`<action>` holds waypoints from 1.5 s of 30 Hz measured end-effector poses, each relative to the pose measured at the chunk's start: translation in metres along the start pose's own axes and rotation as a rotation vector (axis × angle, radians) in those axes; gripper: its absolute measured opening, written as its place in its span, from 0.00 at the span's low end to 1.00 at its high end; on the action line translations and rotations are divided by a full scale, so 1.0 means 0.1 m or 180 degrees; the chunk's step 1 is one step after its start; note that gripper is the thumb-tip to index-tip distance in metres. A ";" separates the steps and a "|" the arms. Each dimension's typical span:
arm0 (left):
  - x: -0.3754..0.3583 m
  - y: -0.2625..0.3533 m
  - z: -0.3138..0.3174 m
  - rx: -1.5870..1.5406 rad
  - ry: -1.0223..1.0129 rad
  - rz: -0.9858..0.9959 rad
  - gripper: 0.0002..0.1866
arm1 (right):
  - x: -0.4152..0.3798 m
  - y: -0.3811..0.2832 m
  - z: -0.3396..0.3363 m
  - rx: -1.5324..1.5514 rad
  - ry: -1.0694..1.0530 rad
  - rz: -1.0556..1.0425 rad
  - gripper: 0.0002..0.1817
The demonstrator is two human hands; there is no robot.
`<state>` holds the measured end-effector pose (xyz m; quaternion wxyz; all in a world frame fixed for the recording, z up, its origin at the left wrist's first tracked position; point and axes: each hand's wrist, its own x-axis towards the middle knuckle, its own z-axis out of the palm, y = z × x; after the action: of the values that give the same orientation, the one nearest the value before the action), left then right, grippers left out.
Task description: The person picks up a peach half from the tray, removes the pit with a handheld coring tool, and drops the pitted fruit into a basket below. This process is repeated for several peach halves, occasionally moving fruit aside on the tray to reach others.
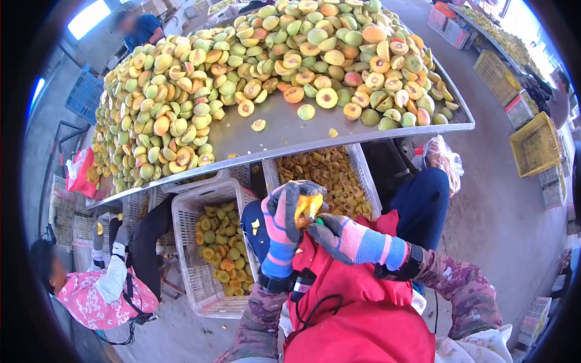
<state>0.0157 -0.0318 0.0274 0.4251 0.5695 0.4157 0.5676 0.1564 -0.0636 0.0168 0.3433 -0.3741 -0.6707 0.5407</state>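
My left hand (284, 212), in a pink, blue and grey glove, is wrapped round an orange-yellow peach half (307, 209) above my lap. From the right, my right hand (342, 237), gloved the same way, is closed on a small tool with a green part (319, 222), held against the fruit. The tool's tip is hidden. Just beyond my hands, a crate (370, 175) of brownish-yellow fruit pieces stands under the table edge. Halved peaches (327, 98) are heaped on the metal table (266, 136) in front.
A white crate (183, 266) of green-yellow halves stands at my left. Beyond it sits a person in a pink patterned top (91, 305). Another person (142, 30) is behind the table at the far left. Yellow crates (535, 145) stand at the right, and a plastic bag (443, 160) lies beside my knee.
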 end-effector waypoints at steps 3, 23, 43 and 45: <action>0.02 -0.10 0.02 -0.0519 0.0332 0.0594 0.14 | 0.00 -0.18 -0.06 0.3429 -0.1017 0.2259 0.11; 0.24 -0.60 -0.08 -0.0683 -0.1619 0.0515 0.26 | -0.02 -0.10 -0.33 0.1749 -0.1175 0.2180 0.14; 0.47 -0.70 -0.21 -0.3198 -0.0088 -0.1610 0.28 | -0.04 0.46 -0.59 -0.1535 0.0759 0.0539 0.11; 0.43 -0.60 -0.15 -0.2969 0.0037 -0.1697 0.30 | 0.07 0.14 -0.47 -0.0869 0.0793 0.0382 0.10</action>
<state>0.0018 0.0276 -0.0178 0.7600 0.1917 0.2520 0.5676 0.1957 -0.0336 0.0123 0.3369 -0.5205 -0.6666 0.4137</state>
